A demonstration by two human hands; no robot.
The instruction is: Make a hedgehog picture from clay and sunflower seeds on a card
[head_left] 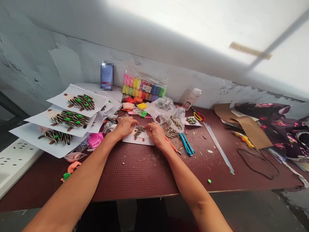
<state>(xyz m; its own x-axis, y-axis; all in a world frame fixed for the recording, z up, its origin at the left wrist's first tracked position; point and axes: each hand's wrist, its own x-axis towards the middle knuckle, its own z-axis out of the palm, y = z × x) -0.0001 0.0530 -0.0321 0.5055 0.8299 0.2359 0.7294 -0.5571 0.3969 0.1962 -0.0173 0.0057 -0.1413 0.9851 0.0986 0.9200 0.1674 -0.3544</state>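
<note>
A small white card (pixel 138 140) lies flat on the dark red table, bearing rows of striped sunflower seeds (pixel 139 130) and brown dabs along its lower side. My left hand (pixel 126 127) rests at the card's left edge, fingers curled together; whatever is between its fingertips is too small to make out. At the card's right side is my right hand (pixel 155 132), its fingers bent and drawn together near the seeds, with anything in them hidden. Just right of that hand, loose seeds (pixel 171 131) lie heaped beside a clear plastic bag (pixel 163 109).
Stacked seed-covered sheets (pixel 58 112) stand at the left beside a white power strip (pixel 16 164). Behind are a clay pack (pixel 145 88) and a white bottle (pixel 191 98). Rightward lie a blue cutter (pixel 186 145), scissors (pixel 199 116), glue sticks (pixel 219 149) and a glue gun (pixel 244 139).
</note>
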